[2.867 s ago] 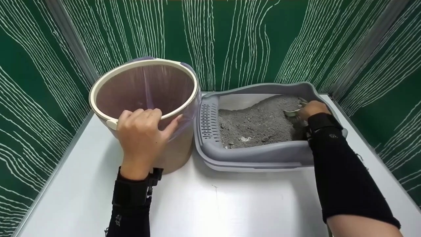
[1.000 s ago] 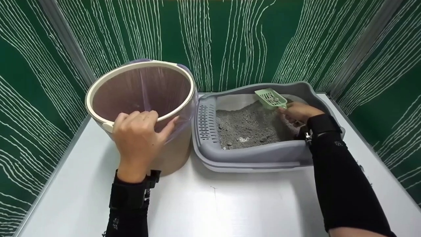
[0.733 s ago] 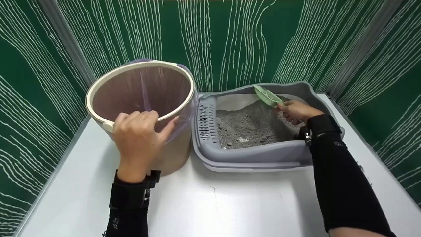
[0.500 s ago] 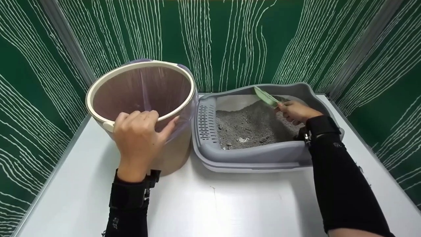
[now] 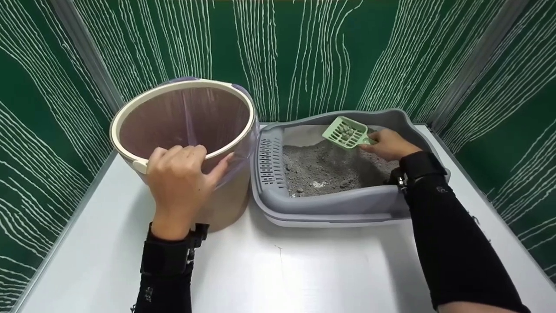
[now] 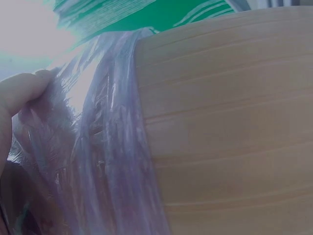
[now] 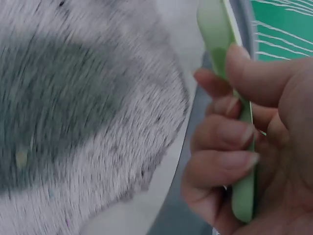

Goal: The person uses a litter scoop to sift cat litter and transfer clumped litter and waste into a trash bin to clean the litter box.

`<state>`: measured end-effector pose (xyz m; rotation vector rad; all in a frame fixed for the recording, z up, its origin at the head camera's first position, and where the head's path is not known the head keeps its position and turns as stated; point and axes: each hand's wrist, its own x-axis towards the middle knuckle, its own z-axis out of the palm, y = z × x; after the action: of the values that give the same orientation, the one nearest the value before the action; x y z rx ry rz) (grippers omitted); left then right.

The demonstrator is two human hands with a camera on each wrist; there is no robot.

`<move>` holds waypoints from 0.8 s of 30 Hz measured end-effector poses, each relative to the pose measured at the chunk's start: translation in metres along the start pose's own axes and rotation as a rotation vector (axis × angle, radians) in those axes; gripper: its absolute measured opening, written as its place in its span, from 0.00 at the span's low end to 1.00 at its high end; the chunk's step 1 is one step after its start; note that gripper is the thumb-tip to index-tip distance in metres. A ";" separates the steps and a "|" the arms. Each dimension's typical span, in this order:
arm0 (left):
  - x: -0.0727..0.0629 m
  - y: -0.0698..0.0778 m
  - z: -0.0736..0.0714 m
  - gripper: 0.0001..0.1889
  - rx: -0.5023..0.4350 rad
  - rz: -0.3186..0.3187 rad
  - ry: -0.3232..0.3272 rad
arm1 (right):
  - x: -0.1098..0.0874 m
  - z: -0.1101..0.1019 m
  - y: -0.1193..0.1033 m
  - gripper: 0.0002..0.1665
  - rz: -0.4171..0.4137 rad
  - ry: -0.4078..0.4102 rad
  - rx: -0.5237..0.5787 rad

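Note:
My right hand point(image 5: 388, 144) grips the handle of a light green slotted litter scoop point(image 5: 343, 131), fingers wrapped round it in the right wrist view. Several pale clumps lie in the scoop's bowl, which is held above the grey litter point(image 5: 321, 167) in a grey litter box point(image 5: 334, 202). With its fingers over the near rim, my left hand point(image 5: 178, 182) holds a tall beige trash bin point(image 5: 230, 208), its thumb along the outside. A thin purple plastic bag point(image 6: 110, 137) lines the bin and folds down over its outer wall.
The bin stands left of the litter box, close beside its slotted end point(image 5: 271, 163), on a white table point(image 5: 278, 274). Green panels point(image 5: 299, 56) with white wavy lines enclose the back and sides. A small white patch point(image 5: 319, 184) shows in the litter.
The right hand has lifted the scoop out of the litter at the right, tilted it on edge, then levelled it and moved it slightly left. The left hand stays on the bin rim.

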<state>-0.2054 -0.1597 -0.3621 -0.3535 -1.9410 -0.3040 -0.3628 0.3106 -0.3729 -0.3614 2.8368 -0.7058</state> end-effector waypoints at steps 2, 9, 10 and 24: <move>-0.001 -0.001 -0.001 0.32 0.001 -0.003 0.004 | 0.000 -0.003 -0.009 0.23 0.025 -0.018 0.019; -0.002 -0.002 -0.002 0.33 -0.001 -0.007 0.004 | -0.005 -0.025 -0.060 0.19 -0.008 0.008 -0.031; -0.002 -0.001 -0.001 0.32 -0.001 -0.006 0.003 | -0.007 -0.029 -0.070 0.20 -0.013 0.007 -0.029; 0.001 0.001 0.000 0.33 0.006 0.008 -0.008 | -0.037 -0.039 -0.231 0.14 -0.255 0.109 -0.048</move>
<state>-0.2053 -0.1587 -0.3615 -0.3597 -1.9475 -0.2921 -0.2934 0.1397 -0.2230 -0.7232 2.9457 -0.7251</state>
